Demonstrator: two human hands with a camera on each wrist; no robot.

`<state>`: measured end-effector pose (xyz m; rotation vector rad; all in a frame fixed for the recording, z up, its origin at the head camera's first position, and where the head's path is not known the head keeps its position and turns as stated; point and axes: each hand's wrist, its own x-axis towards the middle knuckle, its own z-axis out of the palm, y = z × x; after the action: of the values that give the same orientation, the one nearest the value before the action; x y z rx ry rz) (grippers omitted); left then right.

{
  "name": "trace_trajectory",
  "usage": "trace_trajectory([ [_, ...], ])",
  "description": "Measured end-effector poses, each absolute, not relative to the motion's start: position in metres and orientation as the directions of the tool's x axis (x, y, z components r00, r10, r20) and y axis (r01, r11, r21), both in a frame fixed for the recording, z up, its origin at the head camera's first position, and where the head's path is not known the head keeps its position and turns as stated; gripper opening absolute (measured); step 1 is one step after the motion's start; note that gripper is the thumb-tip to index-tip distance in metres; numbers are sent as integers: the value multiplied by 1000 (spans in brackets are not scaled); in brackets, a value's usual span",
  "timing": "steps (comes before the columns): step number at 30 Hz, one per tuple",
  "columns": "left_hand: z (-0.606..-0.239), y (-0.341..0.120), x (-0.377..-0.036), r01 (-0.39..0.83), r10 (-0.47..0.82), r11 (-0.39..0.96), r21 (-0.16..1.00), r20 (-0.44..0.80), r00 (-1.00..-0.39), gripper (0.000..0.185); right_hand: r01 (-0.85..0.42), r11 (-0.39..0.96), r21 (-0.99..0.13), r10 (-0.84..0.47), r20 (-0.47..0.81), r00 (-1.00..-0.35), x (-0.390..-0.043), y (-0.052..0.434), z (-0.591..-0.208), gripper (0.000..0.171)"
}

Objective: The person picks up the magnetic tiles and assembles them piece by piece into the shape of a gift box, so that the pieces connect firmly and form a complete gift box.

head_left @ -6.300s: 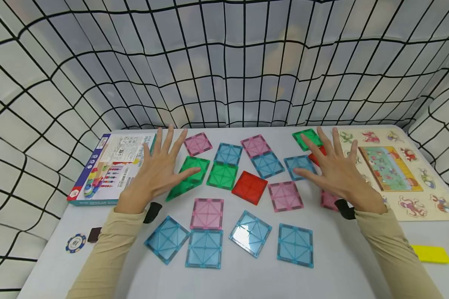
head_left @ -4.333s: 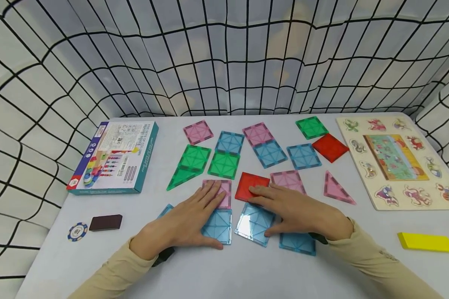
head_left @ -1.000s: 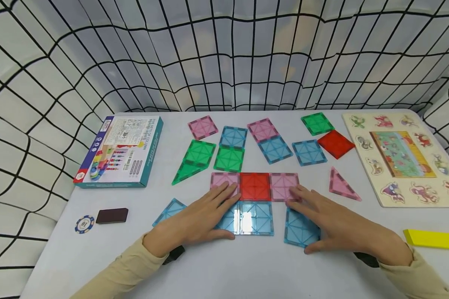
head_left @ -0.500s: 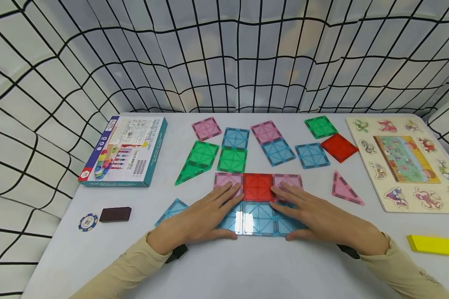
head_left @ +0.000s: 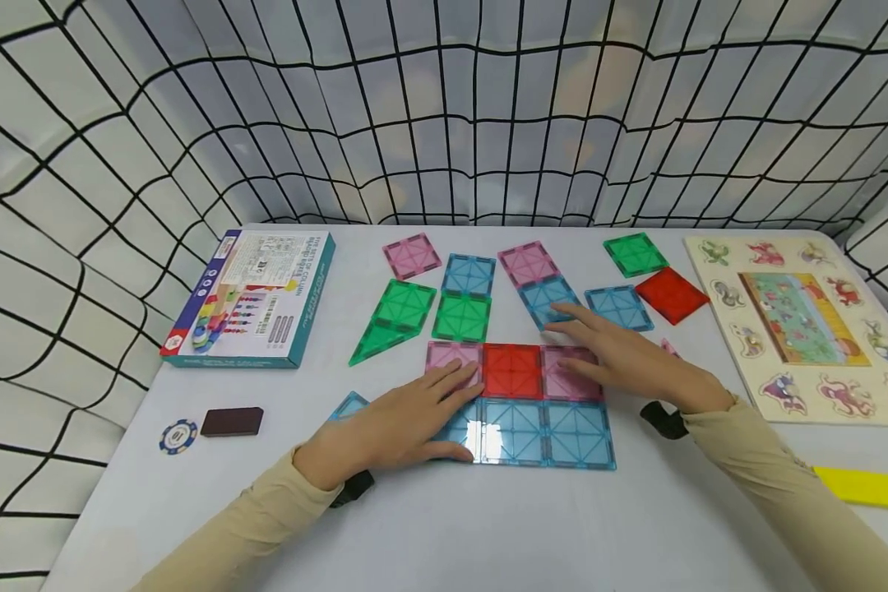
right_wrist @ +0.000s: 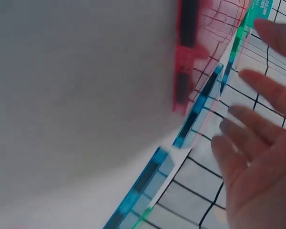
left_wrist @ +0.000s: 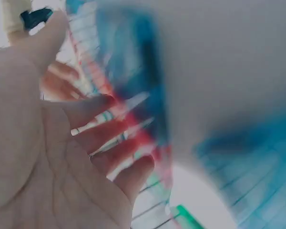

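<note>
Translucent magnetic tiles lie flat in a two-row block. Its upper row has a left pink tile (head_left: 444,352), a red tile (head_left: 513,372) and a right pink tile (head_left: 571,391). Below them run a left blue tile (head_left: 462,429), a middle blue tile (head_left: 514,436) and a right blue tile (head_left: 581,436). My left hand (head_left: 392,423) rests with extended fingers on the block's left end, partly hiding its tiles and a separate blue tile (head_left: 349,404). My right hand (head_left: 629,353) holds nothing; its fingers spread over the right pink tile and near an upper blue tile (head_left: 543,298).
Several loose tiles lie behind, including a green square (head_left: 462,316) and a red one (head_left: 672,294). A box (head_left: 247,300) stands at left, near a poker chip (head_left: 178,437) and dark block (head_left: 232,422). At right are a puzzle board (head_left: 777,395) and yellow block (head_left: 866,488). Black netting surrounds the table.
Scattered red, pink and blue tiles have been pushed together into the block. My right hand slid the last blue tile left against it, then moved up and away; my left hand stayed.
</note>
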<state>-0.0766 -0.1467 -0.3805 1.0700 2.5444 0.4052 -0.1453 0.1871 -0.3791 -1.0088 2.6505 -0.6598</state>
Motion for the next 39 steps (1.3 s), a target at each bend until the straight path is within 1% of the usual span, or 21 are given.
trace_trajectory([
  [2, -376, -147, -88, 614, 716, 684, 394, -198, -669, 85, -556, 672, -489, -661, -59, -748, -152, 182, -381, 58],
  [6, -368, -150, -112, 570, 651, 742, 353, -175, -738, 74, -541, 695, -473, -647, -85, -758, -160, 175, -386, 59],
  [9, -368, -151, -125, 531, 606, 785, 319, -214, -766, 69, -532, 707, -465, -642, -107, -759, -163, 173, -388, 60],
  [12, -371, -151, -130, 499, 584, 804, 324, -265, -768, 69, -531, 708, -466, -647, -125, -752, -164, 173, -389, 64],
  [15, -373, -150, -131, 482, 568, 815, 321, -286, -772, 71, -539, 702, -465, -658, -134, -741, -166, 173, -388, 67],
  [21, -375, -147, -130, 467, 554, 825, 319, -291, -780, 73, -533, 719, -445, -652, -167, -740, -164, 170, -387, 71],
  [30, -375, -143, -128, 448, 536, 836, 319, -292, -792, 73, -539, 723, -431, -647, -150, -748, -157, 163, -387, 74],
  [39, -376, -143, -124, 453, 565, 808, 378, -278, -777, 75, -532, 724, -439, -647, -163, -745, -155, 164, -385, 76],
])
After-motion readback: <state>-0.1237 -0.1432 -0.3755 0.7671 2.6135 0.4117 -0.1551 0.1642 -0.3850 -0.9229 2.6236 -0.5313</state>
